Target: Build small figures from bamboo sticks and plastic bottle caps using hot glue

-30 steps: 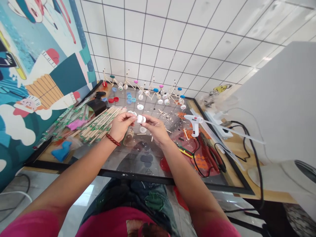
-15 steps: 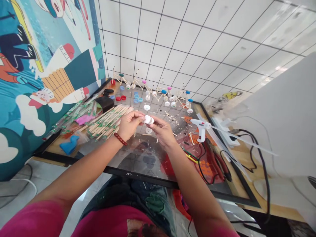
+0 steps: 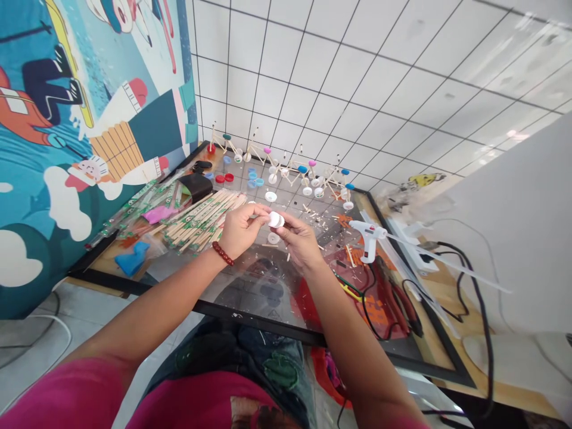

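Observation:
Two white bottle caps (image 3: 274, 220) meet face to face or overlap in front of me, above the glass tabletop. My left hand (image 3: 242, 231), with a red bead bracelet at the wrist, pinches the cap on the left. From the other side, my right hand (image 3: 302, 239) grips the right-hand cap between thumb and fingers. Just beyond them a loose white cap (image 3: 270, 196) lies on the glass, and another white cap (image 3: 273, 239) lies below, between my hands. Whether the two held caps are joined, I cannot tell.
Small stick-and-cap bicycle models (image 3: 302, 170) line the back edge. Left are wrapped chopsticks (image 3: 196, 221) and a blue bag (image 3: 132, 258); blue caps (image 3: 255, 182) lie behind. Right are a white glue gun (image 3: 369, 238), red-handled pliers (image 3: 395, 295), and a power strip (image 3: 415, 250). Wood scraps litter the glass.
The view has shifted slightly, so the whole scene sits a little further right. Both hands keep hold of the white caps, which have turned a little and sit closer together.

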Demonstrator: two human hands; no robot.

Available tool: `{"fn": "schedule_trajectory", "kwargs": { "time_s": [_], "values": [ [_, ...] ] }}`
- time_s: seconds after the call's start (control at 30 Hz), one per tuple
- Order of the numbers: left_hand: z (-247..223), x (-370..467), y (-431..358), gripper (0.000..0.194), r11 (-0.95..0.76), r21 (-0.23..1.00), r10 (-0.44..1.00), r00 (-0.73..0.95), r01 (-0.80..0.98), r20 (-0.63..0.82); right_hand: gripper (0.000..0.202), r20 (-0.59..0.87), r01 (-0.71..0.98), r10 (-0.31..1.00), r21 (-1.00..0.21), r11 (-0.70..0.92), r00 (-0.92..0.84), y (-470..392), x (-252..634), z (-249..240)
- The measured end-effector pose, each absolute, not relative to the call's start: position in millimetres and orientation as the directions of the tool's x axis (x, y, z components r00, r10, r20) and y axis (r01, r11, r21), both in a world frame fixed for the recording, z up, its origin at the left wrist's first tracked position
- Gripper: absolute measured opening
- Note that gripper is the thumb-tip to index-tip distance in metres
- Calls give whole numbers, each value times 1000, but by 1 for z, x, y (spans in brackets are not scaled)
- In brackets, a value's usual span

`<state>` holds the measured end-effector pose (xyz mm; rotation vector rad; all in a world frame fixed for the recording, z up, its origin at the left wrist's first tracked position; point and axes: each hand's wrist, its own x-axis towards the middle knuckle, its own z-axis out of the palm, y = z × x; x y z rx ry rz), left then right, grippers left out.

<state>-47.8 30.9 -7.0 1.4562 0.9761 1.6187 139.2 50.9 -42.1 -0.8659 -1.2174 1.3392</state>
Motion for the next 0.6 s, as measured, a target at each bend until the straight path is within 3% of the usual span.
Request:
{"fn": "schedule_trajectory", "kwargs": {
  "time_s": [0.23,0.47,0.6],
  "values": [
    [-8,-50,30,14,-476,879,878,-50,25,476,63,161,-193,977,-972,133,-137,53,139,-48],
    [-17,-39,35,17,-156,943,987,-82,-293,138,47,354,-62,931,-935,350,-88,50,141,-42],
    [-19,-37,36,25,-121,925,992,-75,-360,101,43,446,98,887,-884,457,-120,47,146,-31]
  ]
}}
